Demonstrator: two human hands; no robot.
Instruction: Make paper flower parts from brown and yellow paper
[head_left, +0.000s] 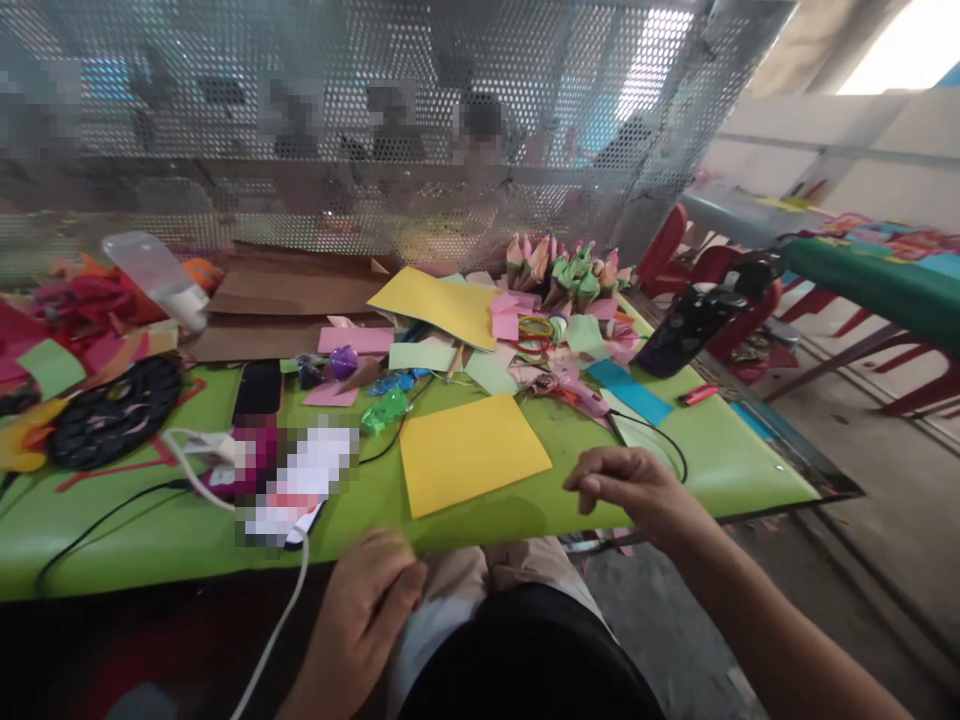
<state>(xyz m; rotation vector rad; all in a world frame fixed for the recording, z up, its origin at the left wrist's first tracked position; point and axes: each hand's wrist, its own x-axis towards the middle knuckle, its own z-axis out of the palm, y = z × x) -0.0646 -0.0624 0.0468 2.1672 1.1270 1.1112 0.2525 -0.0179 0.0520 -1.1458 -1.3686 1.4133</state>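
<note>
A yellow sheet of paper (472, 455) lies flat on the green-covered table in front of me. My right hand (630, 490) hovers just right of its near corner, fingers curled in and thumb against them, with nothing visible in it. Below the table's front edge, above my lap, my left hand (371, 600) is closed in a loose fist, slightly blurred, with nothing showing in it. Behind the sheet rests a pink glue gun (581, 393) with a black cord. A blue paper strip (628, 390) lies right of that.
A phone (300, 490) with a white cable lies by a magenta power strip (240, 460). Farther back are a yellow folded sheet (442, 305), brown cardboard (292, 290), paper cones (570, 270) and scraps. A dark bottle (690, 325) stands at the right; a black round tray (116, 410) lies left.
</note>
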